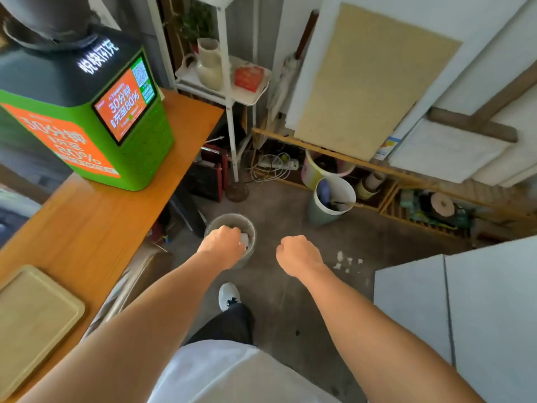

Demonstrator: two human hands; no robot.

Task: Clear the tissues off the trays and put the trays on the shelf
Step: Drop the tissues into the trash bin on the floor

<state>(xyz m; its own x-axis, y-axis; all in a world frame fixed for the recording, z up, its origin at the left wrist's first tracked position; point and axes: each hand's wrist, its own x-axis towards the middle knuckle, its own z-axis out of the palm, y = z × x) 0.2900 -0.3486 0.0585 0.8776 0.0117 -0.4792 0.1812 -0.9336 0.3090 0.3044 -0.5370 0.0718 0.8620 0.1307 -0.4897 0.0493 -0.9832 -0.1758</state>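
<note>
My left hand is over a grey bin on the floor, fingers curled around a white tissue that shows at the fingertips. My right hand hangs beside the bin as a closed fist; whether it holds anything cannot be seen. A pale wooden tray lies bare on the orange counter at the lower left. A white shelf unit stands at the back, with a white tray on it that carries a cream jug and a red box.
A green and orange charging kiosk stands on the counter. On the floor are a green bin, cables, white scraps and my shoe. A white cabinet top is at the right. Boards lean on the back wall.
</note>
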